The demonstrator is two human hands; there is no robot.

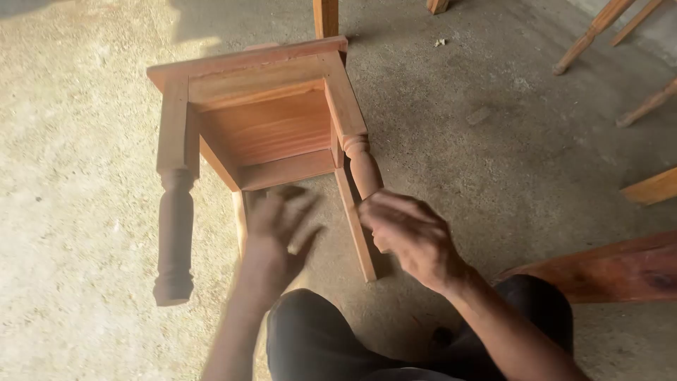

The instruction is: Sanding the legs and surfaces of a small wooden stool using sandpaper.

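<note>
A small wooden stool [271, 123] lies tipped on the concrete floor, its underside facing me and its turned legs pointing toward me. My right hand [409, 236] is closed around the right turned leg [363, 166] near its lower end. My left hand [278, 236] is blurred, fingers spread, just below the stool's frame and holding nothing. The left turned leg [175, 236] sticks out darker, in shadow, to the left of that hand.
My dark-trousered knee [317, 339] is at the bottom. A reddish wooden plank [613, 271] lies at the right. Other wooden legs [589, 39] and pieces [652, 187] stand at the upper right and top edge. Rough concrete floor [77, 176] spreads to the left.
</note>
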